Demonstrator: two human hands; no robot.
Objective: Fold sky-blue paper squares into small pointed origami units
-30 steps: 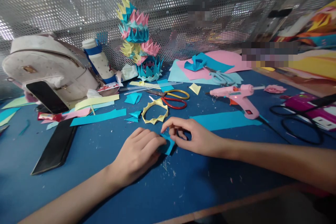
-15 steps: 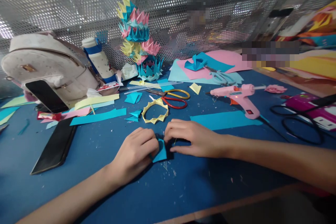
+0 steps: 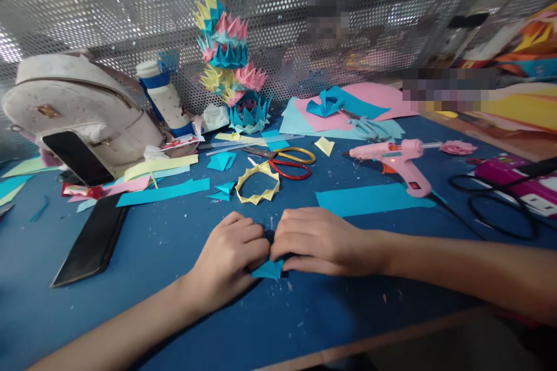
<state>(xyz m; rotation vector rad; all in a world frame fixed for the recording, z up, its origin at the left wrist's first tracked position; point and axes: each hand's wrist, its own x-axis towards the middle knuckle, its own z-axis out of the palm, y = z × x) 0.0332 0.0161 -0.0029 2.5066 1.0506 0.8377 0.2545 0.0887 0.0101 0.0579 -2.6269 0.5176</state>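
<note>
Between my two hands lies a small folded piece of blue paper, low on the blue table. My left hand is closed on its left side, the fingers curled over it. From the right, my right hand is closed on the same paper, thumb low and fingers bent above it. Both hands hide most of the paper; only its lower part shows. Just beyond my fingers sit a ring of folded yellow paper and small blue folded pieces.
Scissors lie behind the ring. A pink glue gun rests at right near a blue paper strip and a purple power strip. A tall folded-paper stack, bottle, backpack and phones stand or lie around.
My right hand has moved down and left onto the blue paper, its fingers closing in. My left hand has shifted slightly right. Less of the paper shows now.
</note>
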